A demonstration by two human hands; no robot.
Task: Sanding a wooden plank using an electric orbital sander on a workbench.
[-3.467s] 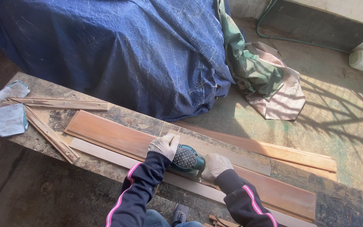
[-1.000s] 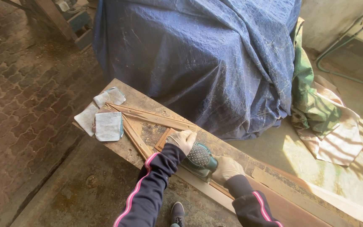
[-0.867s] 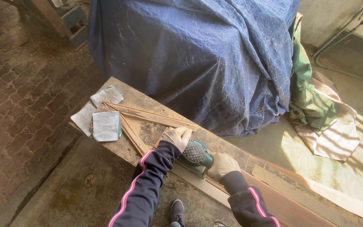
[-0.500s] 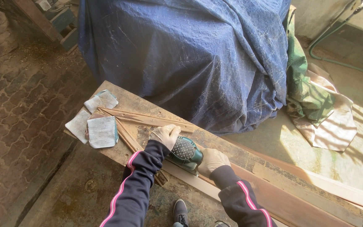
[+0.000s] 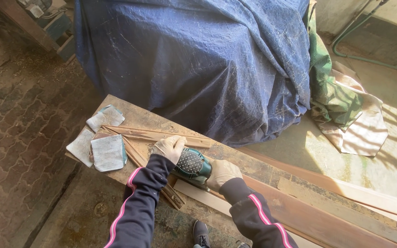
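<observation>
1. Okay, head view: I see both gloved hands wrapped around the green sander (image 5: 190,164), left hand (image 5: 168,147) on its front, right hand (image 5: 221,173) at its rear.
2. Sander sits at the left end of the reddish board (image 5: 299,213) on the workbench (image 5: 143,117).
3. Since 3.5 s ago it has travelled from mid-board to that end, so this pass looks finished.
4. Sandpaper sheets (image 5: 108,152) and thin wood strips (image 5: 152,134) lie just left.

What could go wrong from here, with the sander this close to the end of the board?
1. The sander, held by the left hand and right hand, sits near the end of the board; it might tip off the end and round it.
2. The loose wood strips lie right beside it and could be struck.
3. The sandpaper sheets near the bench edge could shake off.
</observation>
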